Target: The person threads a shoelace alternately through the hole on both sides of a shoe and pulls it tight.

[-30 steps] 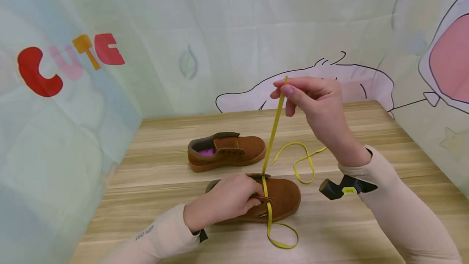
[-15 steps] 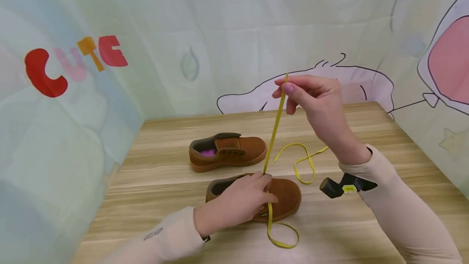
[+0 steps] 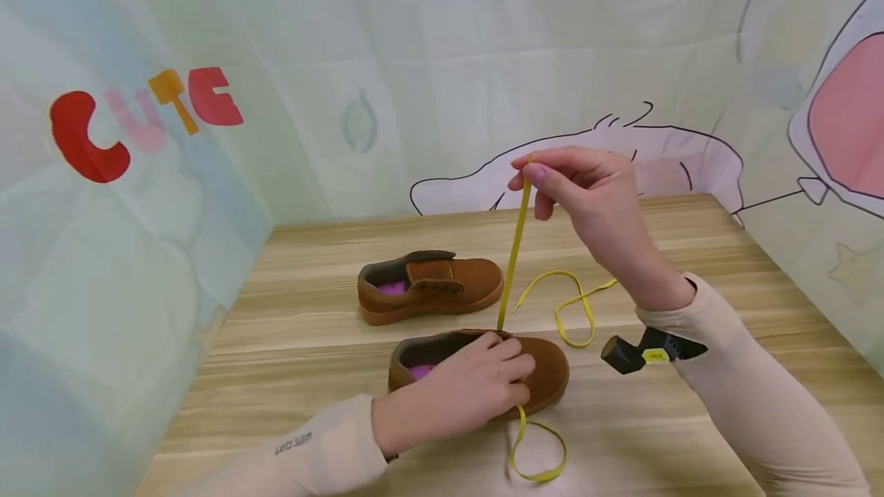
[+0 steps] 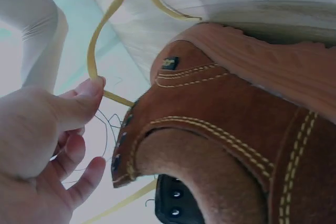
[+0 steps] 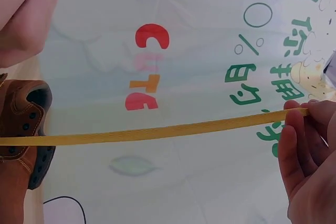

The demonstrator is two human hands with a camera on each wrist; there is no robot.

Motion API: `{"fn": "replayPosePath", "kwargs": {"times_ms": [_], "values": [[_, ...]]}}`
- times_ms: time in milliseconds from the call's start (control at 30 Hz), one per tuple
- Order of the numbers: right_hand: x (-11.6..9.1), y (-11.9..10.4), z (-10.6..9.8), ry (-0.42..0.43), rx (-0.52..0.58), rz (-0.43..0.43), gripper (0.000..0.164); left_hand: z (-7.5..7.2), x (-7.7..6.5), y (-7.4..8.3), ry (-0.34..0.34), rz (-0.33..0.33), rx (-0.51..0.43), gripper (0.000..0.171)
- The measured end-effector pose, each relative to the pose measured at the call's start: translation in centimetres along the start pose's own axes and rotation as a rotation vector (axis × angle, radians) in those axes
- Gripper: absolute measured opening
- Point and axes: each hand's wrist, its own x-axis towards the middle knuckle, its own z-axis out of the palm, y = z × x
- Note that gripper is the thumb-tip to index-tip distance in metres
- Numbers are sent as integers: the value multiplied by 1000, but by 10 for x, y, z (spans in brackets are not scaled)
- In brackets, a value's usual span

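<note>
Right hand: raised well above the table, my thumb and index pinching the top end of the yellow lace; other fingers loosely bent.
Left hand: over the near shoe, thumb and a finger pinching the same lace just outside the eyelets; rest of my fingers curved.
Lace run: straight from my right hand down to the shoe's far flap; other length drops from under my left hand, loops on the table in front.
Near shoe: brown, upright, toe to my right; lacing area mostly covered by my left hand.
Far shoe: brown, upright, same direction, just behind; narrow strip of table between.
Second lace: curled right of the far shoe; one end hidden behind my right arm.
Edges: back one runs behind the far shoe, along the cloth backdrop; side ones well apart from both shoes.
Room: bare tabletop left of both shoes and right of the near toe; air around my raised hand.
</note>
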Motion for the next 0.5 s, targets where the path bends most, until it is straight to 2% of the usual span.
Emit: {"fn": "replayPosePath", "kwargs": {"times_ms": [133,300,400,500], "values": [[-2,2,1,-11,-28,39,13,-4,0,4,40,29,4,14],[-7,3,4,-54,-8,55,10,-6,-3,9,-10,28,-44,12],[-12,3,6,-118,15,45,9,-7,-7,9,-66,-6,-132,8],[-18,2,6,-216,52,39,12,-9,-13,3,-70,-76,-217,7]]}}
